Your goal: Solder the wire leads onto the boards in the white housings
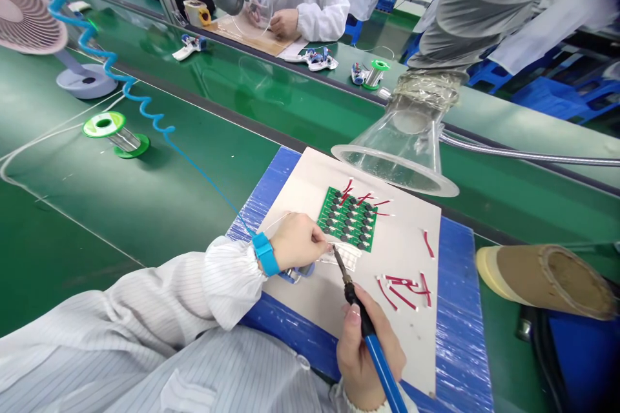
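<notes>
Over the pale sheet, my right grip was wrapped round the soldering iron pen-style, probably for tip control. Left grip was pinched together beside it, couldn't tell on what. Green board sat at one o'clock from the tip, dark-dotted, red wires fanning over its far edge.

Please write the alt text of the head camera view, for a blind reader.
A person's right hand holds a blue-handled soldering iron, its tip near the left hand and a green circuit board on a pale sheet. Short red wires lie nearby; beyond hangs a clear funnel.
</notes>
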### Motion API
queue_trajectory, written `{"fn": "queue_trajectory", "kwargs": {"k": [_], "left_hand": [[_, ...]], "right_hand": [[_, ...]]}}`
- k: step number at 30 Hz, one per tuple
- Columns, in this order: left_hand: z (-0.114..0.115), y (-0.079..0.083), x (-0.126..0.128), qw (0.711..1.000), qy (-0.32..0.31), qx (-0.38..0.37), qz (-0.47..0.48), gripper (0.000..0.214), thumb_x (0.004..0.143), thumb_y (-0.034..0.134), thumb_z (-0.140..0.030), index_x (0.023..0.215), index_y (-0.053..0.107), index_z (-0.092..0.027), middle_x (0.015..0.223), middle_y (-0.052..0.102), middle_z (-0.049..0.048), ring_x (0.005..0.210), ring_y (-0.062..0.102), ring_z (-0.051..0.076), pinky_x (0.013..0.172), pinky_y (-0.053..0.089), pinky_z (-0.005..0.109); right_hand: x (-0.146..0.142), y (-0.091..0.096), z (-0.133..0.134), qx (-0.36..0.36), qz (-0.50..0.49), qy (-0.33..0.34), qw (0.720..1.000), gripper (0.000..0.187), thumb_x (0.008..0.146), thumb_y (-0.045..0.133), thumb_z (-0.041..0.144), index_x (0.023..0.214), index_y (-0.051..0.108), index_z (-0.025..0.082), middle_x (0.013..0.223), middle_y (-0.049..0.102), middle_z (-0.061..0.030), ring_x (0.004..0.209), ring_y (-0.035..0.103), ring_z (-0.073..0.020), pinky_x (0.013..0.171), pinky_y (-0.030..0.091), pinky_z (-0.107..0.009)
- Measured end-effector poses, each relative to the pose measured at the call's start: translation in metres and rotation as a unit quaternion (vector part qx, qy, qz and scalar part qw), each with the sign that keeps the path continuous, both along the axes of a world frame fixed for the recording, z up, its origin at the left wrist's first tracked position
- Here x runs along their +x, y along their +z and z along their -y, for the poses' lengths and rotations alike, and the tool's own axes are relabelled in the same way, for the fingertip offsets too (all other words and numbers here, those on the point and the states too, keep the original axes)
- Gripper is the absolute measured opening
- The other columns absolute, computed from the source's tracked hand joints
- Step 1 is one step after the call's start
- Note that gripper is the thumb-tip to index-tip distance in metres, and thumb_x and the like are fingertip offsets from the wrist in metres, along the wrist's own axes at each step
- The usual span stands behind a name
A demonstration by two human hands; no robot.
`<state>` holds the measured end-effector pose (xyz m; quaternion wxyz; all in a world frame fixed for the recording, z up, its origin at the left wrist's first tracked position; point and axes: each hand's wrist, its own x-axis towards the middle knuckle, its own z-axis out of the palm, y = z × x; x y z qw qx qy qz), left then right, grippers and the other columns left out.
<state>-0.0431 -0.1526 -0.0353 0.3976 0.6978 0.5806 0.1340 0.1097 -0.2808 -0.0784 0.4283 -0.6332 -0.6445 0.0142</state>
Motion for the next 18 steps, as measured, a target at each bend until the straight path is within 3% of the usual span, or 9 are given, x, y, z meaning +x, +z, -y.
{"fn": "queue_trajectory", "kwargs": {"k": [12, 18], "left_hand": [[-0.0005, -0.0063, -0.0003, 1.0, 0.009, 0.002, 0.023, 0.018, 0.078, 0.067, -0.021, 0.069, 0.08, -0.014, 0.062, 0.074, 0.0047, 0.064, 0.063, 0.015, 0.059, 0.041, 0.02], [0.0009, -0.0093, -0.0002, 0.999, 0.014, 0.001, 0.038, 0.019, 0.077, 0.066, -0.022, 0.066, 0.079, -0.014, 0.056, 0.071, 0.0031, 0.06, 0.063, 0.013, 0.055, 0.04, 0.019]], "right_hand": [[0.0019, -0.0068, 0.0016, 0.021, -0.03, -0.017, 0.999, 0.021, 0.093, 0.055, 0.029, 0.106, 0.066, 0.017, 0.08, 0.072, -0.0044, 0.069, 0.07, -0.0139, 0.068, 0.054, -0.022], [-0.0002, -0.0056, 0.0019, 0.019, -0.046, -0.023, 0.998, 0.021, 0.093, 0.055, 0.029, 0.105, 0.067, 0.017, 0.083, 0.073, -0.0051, 0.069, 0.07, -0.0149, 0.067, 0.054, -0.023]]}}
